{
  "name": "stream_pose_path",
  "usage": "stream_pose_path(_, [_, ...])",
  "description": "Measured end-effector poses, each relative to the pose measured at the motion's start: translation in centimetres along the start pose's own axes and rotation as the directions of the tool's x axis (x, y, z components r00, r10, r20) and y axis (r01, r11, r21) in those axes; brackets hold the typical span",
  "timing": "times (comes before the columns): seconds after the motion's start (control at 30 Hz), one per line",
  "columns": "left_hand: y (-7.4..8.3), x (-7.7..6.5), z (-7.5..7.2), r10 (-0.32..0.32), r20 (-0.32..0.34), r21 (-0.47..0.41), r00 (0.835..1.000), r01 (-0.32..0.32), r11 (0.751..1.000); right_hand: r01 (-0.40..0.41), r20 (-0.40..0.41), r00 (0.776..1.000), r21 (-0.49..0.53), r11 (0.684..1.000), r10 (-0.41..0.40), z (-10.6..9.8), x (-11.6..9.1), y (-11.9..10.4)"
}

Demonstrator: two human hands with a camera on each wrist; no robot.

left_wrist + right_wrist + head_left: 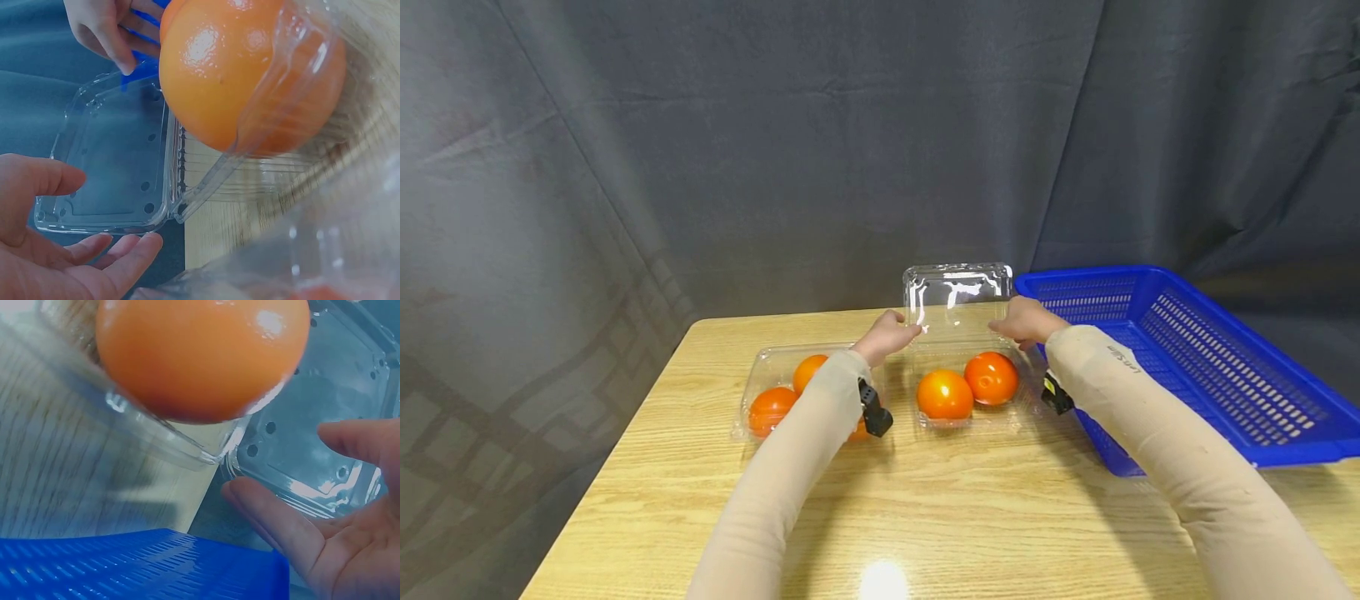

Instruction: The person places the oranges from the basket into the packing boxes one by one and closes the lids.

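Note:
A clear plastic clamshell box [992, 421] stands open on the table, its lid [958, 312] raised at the back. Two glossy round orange-red fruits [945, 395] lie in its base. My left hand [887, 335] is at the lid's left side, thumb apart from the fingers, which lie right at the edge in the left wrist view. At the lid's right side is my right hand [1028, 320]. The right wrist view shows its thumb [353, 440] over the lid and a finger by the hinge corner, with a gap between them.
Left of the open box, partly behind my left forearm, a second clear box [767, 360] holds several similar fruits [772, 408]. A blue slotted plastic basket [1210, 333] stands at the right, under my right forearm. Behind the wooden table [647, 492] hangs a dark grey curtain [850, 167].

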State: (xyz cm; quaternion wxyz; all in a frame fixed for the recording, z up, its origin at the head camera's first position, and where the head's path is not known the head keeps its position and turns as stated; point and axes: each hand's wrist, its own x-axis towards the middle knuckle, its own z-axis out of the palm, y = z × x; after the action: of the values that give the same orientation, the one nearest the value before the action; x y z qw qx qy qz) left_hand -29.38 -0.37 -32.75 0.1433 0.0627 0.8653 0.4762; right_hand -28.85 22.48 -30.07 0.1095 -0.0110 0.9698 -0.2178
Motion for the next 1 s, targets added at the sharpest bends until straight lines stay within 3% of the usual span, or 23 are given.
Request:
stream_pose_path(0.23, [0.01,0.0,0.05,0.013,-0.003,-0.023,1.0,-0.013,1.0,0.051,-0.087,0.995,0.009,0.999,-0.05,-0.52,0.15,0.15])
stream_pose_path(1.0, [0.55,-0.21,0.16,0.083,-0.018,-0.003,0.996,-0.083,0.997,0.055,-0.121,0.992,0.048,0.997,-0.049,-0.66,-0.2,0.07])
